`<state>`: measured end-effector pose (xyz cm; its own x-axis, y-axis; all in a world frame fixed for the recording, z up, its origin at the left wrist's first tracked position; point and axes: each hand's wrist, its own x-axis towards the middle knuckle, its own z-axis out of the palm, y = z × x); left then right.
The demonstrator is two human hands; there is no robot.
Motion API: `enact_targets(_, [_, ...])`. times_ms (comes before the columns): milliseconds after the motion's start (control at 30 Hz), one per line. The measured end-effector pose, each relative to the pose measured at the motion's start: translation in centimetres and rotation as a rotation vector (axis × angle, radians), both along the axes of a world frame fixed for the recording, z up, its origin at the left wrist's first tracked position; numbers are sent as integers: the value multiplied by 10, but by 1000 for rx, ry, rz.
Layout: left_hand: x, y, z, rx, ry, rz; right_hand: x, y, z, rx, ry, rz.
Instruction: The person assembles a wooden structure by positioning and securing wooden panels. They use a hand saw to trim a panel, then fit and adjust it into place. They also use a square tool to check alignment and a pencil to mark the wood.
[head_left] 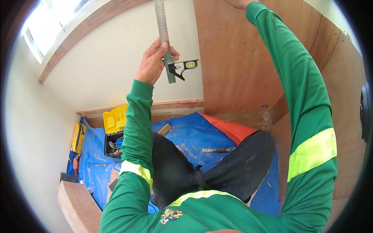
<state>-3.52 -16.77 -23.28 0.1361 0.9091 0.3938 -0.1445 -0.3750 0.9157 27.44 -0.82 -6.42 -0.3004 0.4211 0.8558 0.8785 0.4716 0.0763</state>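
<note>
Head view: I see 1 worker in green sleeves (311, 97) with yellow bands, dark-trousered knees (241, 163) spread over a blue tarp (178, 126).
Left hand: gripping a combination square (162, 31); hand (151, 64) has its thumb across the metal blade.
Square: roughly upright, in front of the white wall (116, 62); blade runs to the top edge of view, black head (178, 72) with level vial below the hand; wall contact, can't tell.
Right hand: (237, 3) raised high by the brown wood panel (237, 58), cut off by the top edge; grip and panel contact, can't tell.
Curved wood strip: (89, 25) along the white wall, under the window (48, 25).
Toolbox: (110, 150) black, yellow lid (115, 119) raised, tools inside, left of the knees.
Chisel-like tool: (216, 150) lying on tarp between the 2 knees.
Wood block: (164, 129) on tarp, near left knee.
Red tool: (76, 165) far left, just below a yellow-and-black case (79, 137).
Orange-red flap: (229, 127) at tarp's far edge, below the panel.
</note>
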Motion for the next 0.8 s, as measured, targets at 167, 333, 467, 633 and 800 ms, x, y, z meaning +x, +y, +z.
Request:
enact_targets(167, [12, 25, 0, 36, -252, -3, -1, -21, -4, -42, 15, 0])
enact_targets(333, [23, 49, -1, -27, -51, 145, -5, -21, -2, -43, 3, -19])
enact_targets(467, [28, 81, -6, 171, 107, 339, -3, -12, -3, -27, -15, -25])
enact_targets(633, [17, 119, -5, 123, 255, 402, -4, -11, -1, -34, -3, 4])
enact_targets(800, [36, 148, -18, 49, 233, 286, -8, -17, -2, 16, -25, -23])
